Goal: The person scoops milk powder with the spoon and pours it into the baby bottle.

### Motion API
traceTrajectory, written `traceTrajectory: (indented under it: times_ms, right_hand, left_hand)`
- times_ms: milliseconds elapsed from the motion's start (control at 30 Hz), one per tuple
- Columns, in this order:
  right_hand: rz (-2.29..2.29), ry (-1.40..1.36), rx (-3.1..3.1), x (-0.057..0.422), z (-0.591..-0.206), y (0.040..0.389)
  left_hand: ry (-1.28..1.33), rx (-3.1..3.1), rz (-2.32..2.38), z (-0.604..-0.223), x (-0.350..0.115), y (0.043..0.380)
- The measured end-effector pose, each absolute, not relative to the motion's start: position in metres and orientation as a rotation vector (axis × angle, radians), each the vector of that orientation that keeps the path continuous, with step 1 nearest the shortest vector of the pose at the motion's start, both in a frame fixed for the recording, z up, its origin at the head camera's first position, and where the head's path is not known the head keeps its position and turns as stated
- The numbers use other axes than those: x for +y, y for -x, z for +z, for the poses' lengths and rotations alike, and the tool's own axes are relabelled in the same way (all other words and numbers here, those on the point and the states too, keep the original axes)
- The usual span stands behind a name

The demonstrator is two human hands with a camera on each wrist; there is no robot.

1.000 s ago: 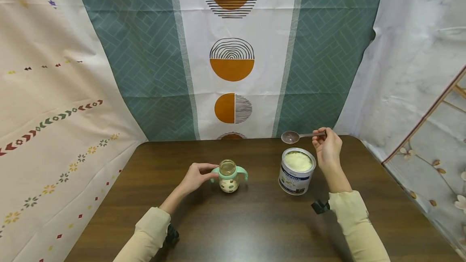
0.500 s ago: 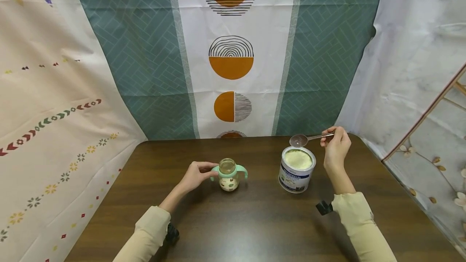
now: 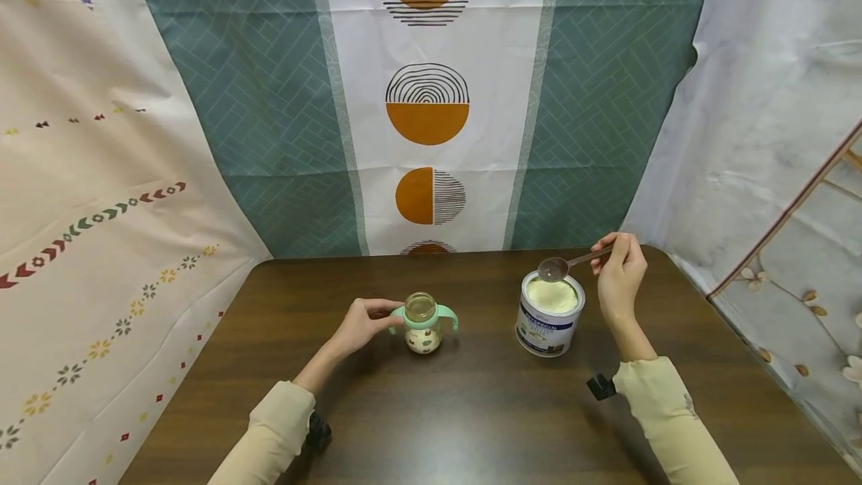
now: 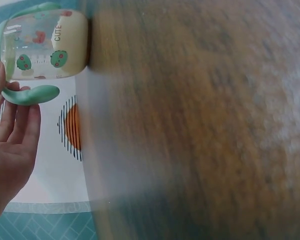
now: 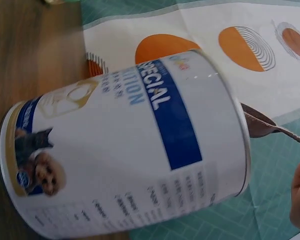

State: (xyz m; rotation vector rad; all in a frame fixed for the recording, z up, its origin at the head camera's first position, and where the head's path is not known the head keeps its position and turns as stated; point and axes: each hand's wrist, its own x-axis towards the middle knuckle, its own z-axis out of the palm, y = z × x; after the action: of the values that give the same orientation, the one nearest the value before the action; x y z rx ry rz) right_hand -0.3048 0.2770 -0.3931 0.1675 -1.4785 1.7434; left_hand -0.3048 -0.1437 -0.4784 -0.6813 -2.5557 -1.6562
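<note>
Left forearm (image 3: 269, 429) in from the lower left, angled up and right; left hand (image 3: 360, 326) reaches right, thumb and fingers pinching. Right forearm (image 3: 673, 425) in from the lower right, angled up-left; right hand (image 3: 618, 272) raised, higher in head view, fingers curled in a pinch.

The spoon (image 3: 555, 269) looks plastic, the can (image 3: 548, 331) metal, the table (image 3: 465, 410) glossy wood.

One left hand (image 3: 361, 326), one right hand (image 3: 620, 277) — two sleeves (image 3: 281, 419), two black wrist devices (image 3: 601, 387), one spoon (image 3: 554, 269), one can (image 3: 547, 331), one bottle (image 3: 423, 340) with two green handles (image 3: 447, 313), one table (image 3: 431, 410) — four orange-patterned circles (image 3: 428, 123)
</note>
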Motion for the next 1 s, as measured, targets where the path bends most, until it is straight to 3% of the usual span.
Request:
traceTrajectory:
  times_ms: [300, 800, 1000]
  right_hand:
    - [1.310, -0.300, -1.731, 0.268, -0.388, 0.286]
    - [1.014, -0.578, -1.798, 0.279, -0.417, 0.305]
    - [1.025, -0.602, -1.792, 0.268, -0.412, 0.295]
  left_hand:
    - [0.695, -2.547, -1.671, -0.480, -0.145, 0.305]
    - [0.712, -2.569, -1.685, -0.452, -0.138, 0.287]
    - [0.688, -2.552, -1.689, -0.477, -0.144, 0.302]
